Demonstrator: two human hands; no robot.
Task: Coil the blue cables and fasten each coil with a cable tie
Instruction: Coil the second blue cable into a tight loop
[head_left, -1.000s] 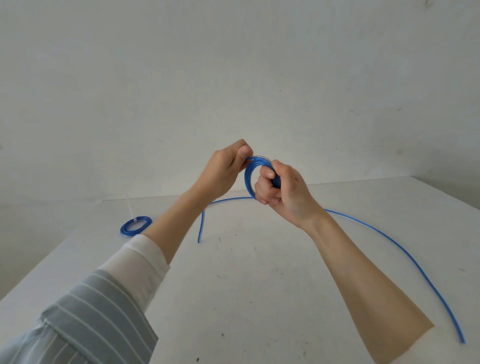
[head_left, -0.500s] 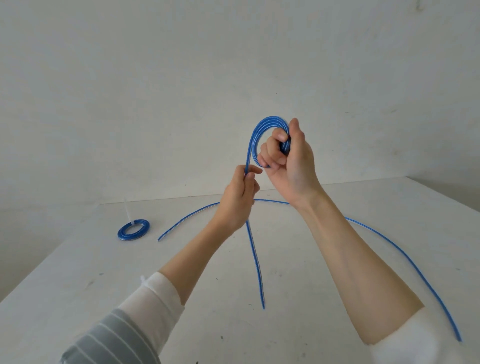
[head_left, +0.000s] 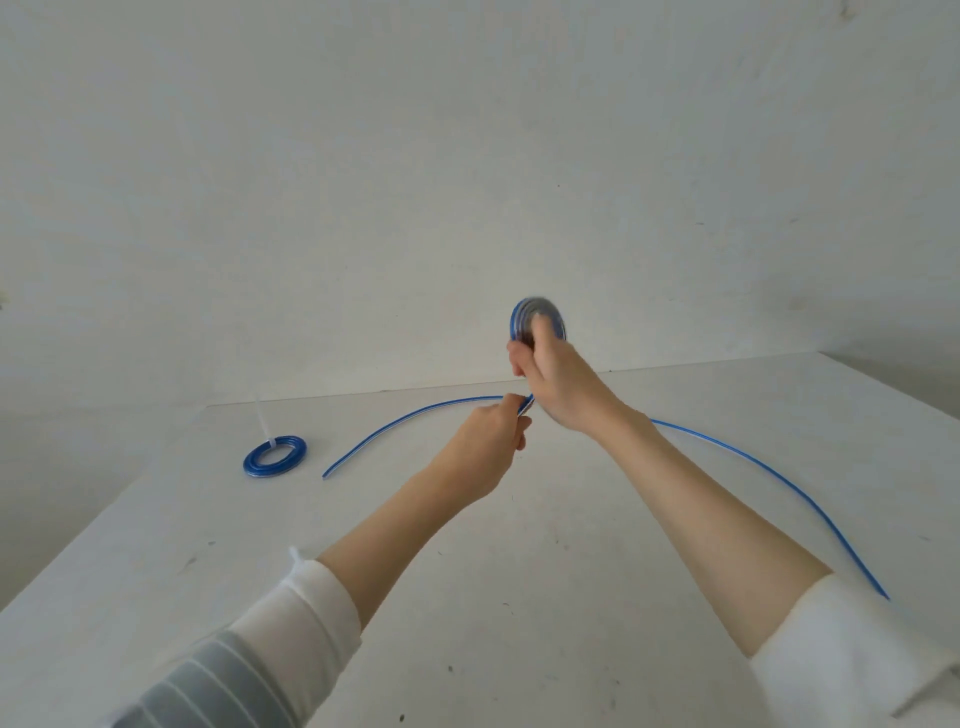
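Note:
My right hand (head_left: 558, 379) holds a small blue cable coil (head_left: 537, 317) upright above the white table (head_left: 519, 597); the coil is blurred. Just below it, my left hand (head_left: 488, 441) pinches the short loose end of that cable (head_left: 525, 405). A second blue cable (head_left: 769, 473) lies in a long arc across the table, from the left end (head_left: 324, 475) behind my hands to the right edge. At the far left lies a finished blue coil (head_left: 274, 455) with a white cable tie (head_left: 262, 418) sticking up from it.
A plain white wall rises behind the table. The table's back edge runs just behind my hands, and its left edge slopes toward me. Small dark specks mark the tabletop.
The long tail that hung down from the coil is wound in; only a short end shows. My right hand turned and dropped lower; my left hand moved down under it.

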